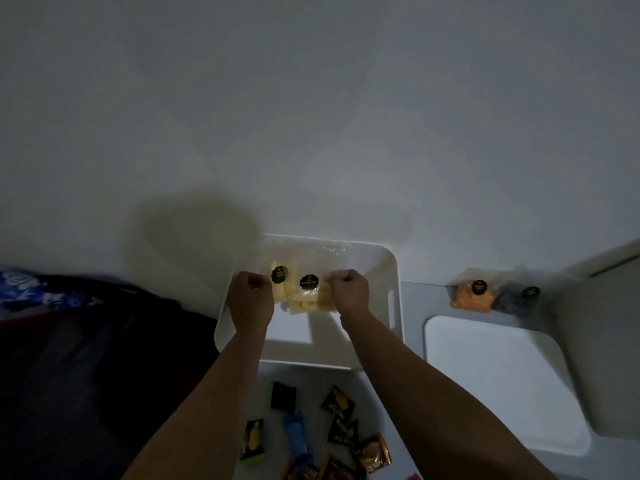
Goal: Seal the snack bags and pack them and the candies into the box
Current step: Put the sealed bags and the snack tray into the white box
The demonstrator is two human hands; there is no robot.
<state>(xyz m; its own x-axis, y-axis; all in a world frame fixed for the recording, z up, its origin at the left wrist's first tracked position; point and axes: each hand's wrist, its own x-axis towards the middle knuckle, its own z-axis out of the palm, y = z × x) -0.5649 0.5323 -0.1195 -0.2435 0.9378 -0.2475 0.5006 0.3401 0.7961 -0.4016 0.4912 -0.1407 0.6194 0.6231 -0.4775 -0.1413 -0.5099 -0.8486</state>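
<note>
- Clear plastic snack bag of pale yellow pieces (pixel 302 293) hangs over the white plastic handled box (pixel 388 306), long axis running left to right.
- Left hand (pixel 250 299) and right hand (pixel 348 293) each grip one end, fingers curled tight on the bag's top edge; bag lies between them, neither hand nearer.
- Judged: seal being pressed, then a straight drop into the box.
- Two more bags, orange (pixel 471 296) and dark (pixel 516 299), sit well right.
- Wrapped candies (pixel 332 434) scattered on the tabletop, near side of the box. Nothing blocks the drop.
</note>
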